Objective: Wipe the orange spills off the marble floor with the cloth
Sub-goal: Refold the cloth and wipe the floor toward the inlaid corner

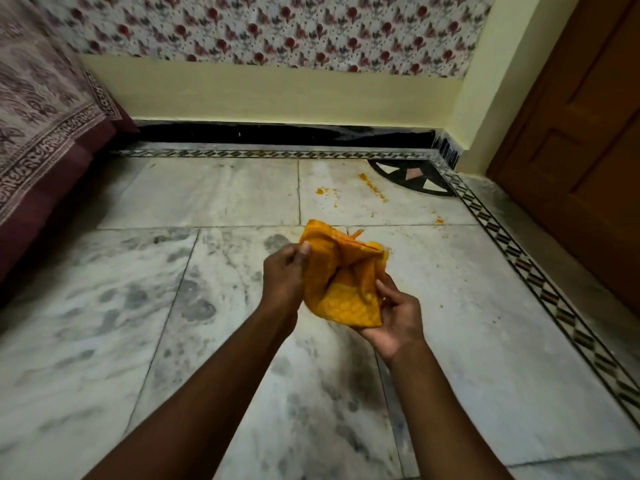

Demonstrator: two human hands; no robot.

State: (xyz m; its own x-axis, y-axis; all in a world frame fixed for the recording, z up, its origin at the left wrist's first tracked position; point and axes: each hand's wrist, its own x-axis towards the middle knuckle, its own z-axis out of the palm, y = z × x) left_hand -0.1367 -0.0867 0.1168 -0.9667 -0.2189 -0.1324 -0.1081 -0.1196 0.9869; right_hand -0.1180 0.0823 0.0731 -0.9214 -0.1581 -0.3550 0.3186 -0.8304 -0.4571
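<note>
I hold a crumpled orange-yellow cloth [343,275] in the air above the white marble floor [207,188]. My left hand [285,275] pinches the cloth's upper left edge with thumb and fingers. My right hand [398,318] cups and grips its lower right part from below. Orange spills lie on the floor beyond the cloth: a small blob with crumbs [323,192], a streak [372,185] beside the dark corner inlay, and a few specks [439,220] further right.
A bed with a patterned maroon cover [45,133] fills the left side. A wooden door [581,133] stands at the right. A patterned tile border [540,275] runs along the yellow wall [277,91] and down the right.
</note>
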